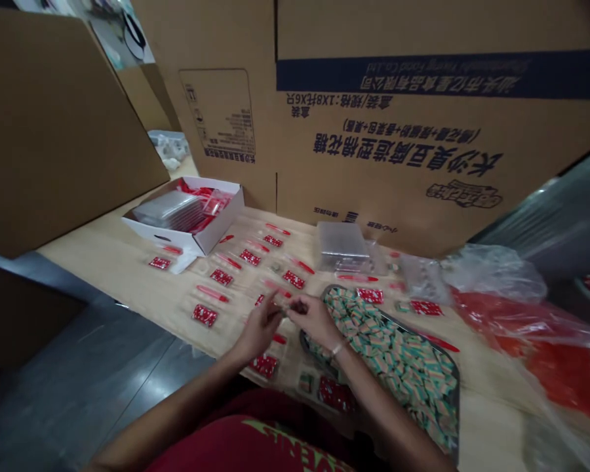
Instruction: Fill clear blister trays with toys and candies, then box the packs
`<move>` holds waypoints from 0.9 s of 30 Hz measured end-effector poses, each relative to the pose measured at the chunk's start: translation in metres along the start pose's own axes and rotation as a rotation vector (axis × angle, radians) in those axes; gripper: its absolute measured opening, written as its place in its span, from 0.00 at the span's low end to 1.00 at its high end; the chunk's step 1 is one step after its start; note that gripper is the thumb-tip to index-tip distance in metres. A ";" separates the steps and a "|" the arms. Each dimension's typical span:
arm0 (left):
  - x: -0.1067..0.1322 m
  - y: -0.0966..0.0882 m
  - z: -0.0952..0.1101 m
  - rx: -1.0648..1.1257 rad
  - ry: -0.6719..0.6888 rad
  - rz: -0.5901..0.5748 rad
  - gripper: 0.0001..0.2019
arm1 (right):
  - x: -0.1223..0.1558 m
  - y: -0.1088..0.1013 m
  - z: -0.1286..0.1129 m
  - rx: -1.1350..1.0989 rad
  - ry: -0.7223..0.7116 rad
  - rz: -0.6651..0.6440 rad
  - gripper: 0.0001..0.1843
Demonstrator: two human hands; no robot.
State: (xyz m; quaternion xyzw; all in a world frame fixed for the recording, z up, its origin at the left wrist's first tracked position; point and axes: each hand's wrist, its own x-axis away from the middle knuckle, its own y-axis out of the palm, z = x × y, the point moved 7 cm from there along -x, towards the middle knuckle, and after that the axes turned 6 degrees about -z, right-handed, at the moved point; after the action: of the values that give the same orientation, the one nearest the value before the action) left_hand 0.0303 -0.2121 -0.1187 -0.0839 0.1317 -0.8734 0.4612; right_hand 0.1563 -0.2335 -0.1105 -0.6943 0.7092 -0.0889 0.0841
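Note:
My left hand (261, 328) and my right hand (316, 320) meet above the table, fingertips pinched together around something small that is too blurred to name. Beneath my right forearm, which wears a thin bracelet, lies a dark tray (456, 419) heaped with small green, cream and pinkish striped pieces (398, 357). Around my hands, clear plastic trays hold red patterned packets (205, 315) and red-ended slim items (212, 293). Another red packet (264, 364) sits just below my left hand. My fingers hide part of the clear trays under them.
A white box (199, 239) holds stacked clear plastic lids or trays and red packets. Another clear stack (343, 244) stands before a large cardboard box (398, 151). Plastic bags, one with red contents (565, 360), lie at right. Cardboard (54, 124) stands at left; the table edge is near me.

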 end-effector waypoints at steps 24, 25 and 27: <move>-0.056 -0.077 -0.039 -0.987 -0.061 -0.146 0.09 | -0.070 0.071 -0.015 0.685 0.062 -0.184 0.11; -0.061 -0.077 -0.041 -1.009 -0.073 -0.178 0.09 | -0.058 0.059 -0.021 0.664 0.032 -0.191 0.08; -0.071 -0.076 -0.042 -1.037 -0.100 -0.236 0.08 | -0.020 0.023 -0.032 0.615 -0.023 -0.160 0.05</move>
State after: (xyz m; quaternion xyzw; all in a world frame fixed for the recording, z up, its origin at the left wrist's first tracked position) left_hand -0.0006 -0.1060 -0.1369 -0.3567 0.5134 -0.7346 0.2636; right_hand 0.1264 -0.2129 -0.0849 -0.6908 0.5912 -0.2976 0.2909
